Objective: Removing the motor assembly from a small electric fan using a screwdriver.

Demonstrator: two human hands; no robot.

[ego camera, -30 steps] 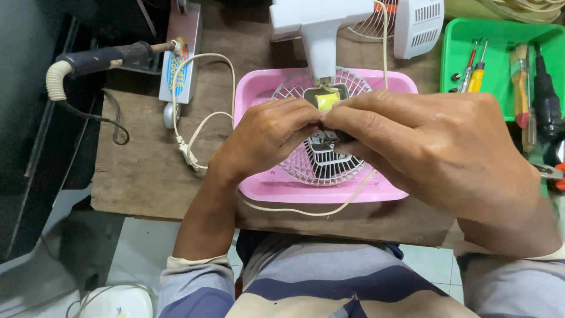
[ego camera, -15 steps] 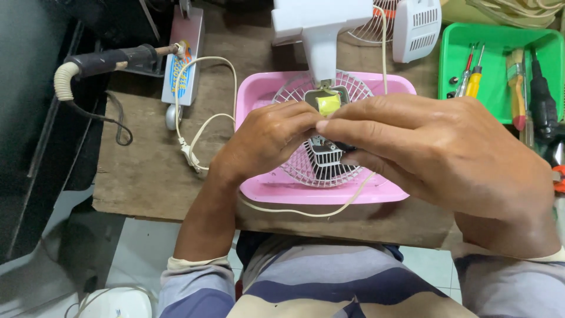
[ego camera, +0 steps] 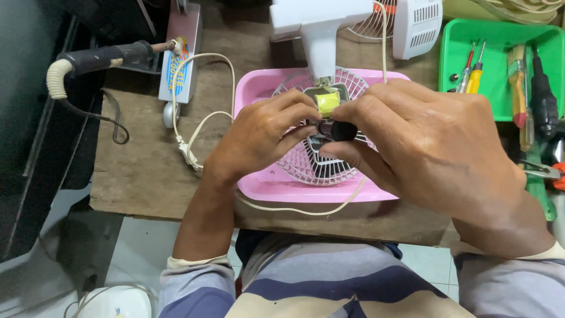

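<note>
Both hands meet over a small fan motor point(ego camera: 328, 106) with a yellow-wrapped coil, held above a white wire fan grille point(ego camera: 321, 165) that lies in a pink tray point(ego camera: 265, 182). My left hand point(ego camera: 259, 132) pinches the motor from the left. My right hand point(ego camera: 429, 147) grips a small dark cylindrical part point(ego camera: 338, 129) at the motor's lower side, thumb beneath it. The motor's lower half is hidden by my fingers.
A white fan stand point(ego camera: 321, 29) and white fan housing point(ego camera: 415, 23) stand behind the tray. A green tray point(ego camera: 453, 70) of screwdrivers and tools is at the right. A soldering iron point(ego camera: 100, 59), a small board point(ego camera: 179, 59) and a white cord point(ego camera: 188, 147) lie left on the wooden table point(ego camera: 141, 171).
My hands have shifted slightly on the motor; the right fingers now expose the dark cylindrical part at its lower side. Everything else stays put.
</note>
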